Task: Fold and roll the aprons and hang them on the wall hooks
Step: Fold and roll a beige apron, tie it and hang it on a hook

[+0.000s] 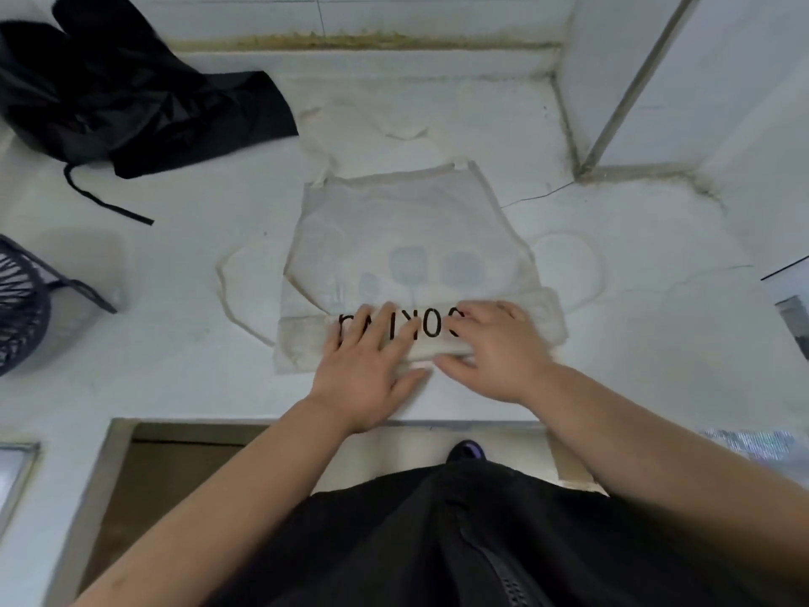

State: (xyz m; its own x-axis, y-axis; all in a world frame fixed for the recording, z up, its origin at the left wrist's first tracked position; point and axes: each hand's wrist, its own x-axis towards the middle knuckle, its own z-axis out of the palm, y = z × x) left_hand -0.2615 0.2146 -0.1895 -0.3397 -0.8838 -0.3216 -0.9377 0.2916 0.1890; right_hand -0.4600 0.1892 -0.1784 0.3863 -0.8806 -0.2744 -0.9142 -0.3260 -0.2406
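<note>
A cream apron lies flat on the white counter, its bib pointing away from me. Its near end is rolled into a short tube with black printed letters on top. My left hand presses on the left part of that roll with fingers spread and straight. My right hand rests on the right part, fingers over the roll and thumb against its near side. Thin cream straps loop out on both sides. A crumpled black apron lies at the back left, one black strap trailing toward me.
A dark slatted basket stands at the left edge. The tiled wall and a corner post close off the back and right. The counter's front edge runs just below my wrists. No wall hooks are in view.
</note>
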